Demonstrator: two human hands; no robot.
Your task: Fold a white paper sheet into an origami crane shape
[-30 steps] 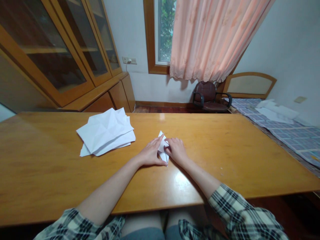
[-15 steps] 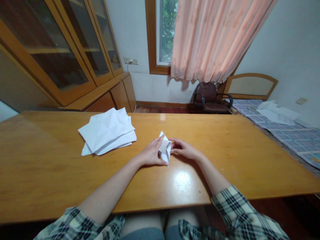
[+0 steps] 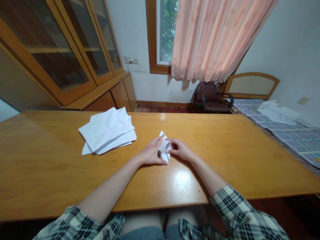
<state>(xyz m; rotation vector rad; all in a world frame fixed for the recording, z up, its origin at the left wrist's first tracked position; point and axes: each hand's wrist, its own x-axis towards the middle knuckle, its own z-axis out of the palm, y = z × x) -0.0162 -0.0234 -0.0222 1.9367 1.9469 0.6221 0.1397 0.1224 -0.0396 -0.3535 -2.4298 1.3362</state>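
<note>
A small piece of folded white paper (image 3: 163,146) rests on the wooden table between my hands, its right side bulging up in a rounded flap. My left hand (image 3: 151,152) steadies it from the left, fingers at the far point and thumb at the near point. From the right, my right hand (image 3: 181,149) has its bent fingers and thumb on the raised flap. The fingertips hide part of the paper's edges.
Creased white sheets (image 3: 107,130) lie stacked on the table (image 3: 50,173) to the left. A brown armchair (image 3: 208,95) stands beyond the far edge, and a bed (image 3: 282,123) is at the right. Glass-door cabinets (image 3: 72,43) line the left wall.
My right hand has shifted slightly left, bringing its fingers onto the paper's raised flap. My left hand stays nearly in place.
</note>
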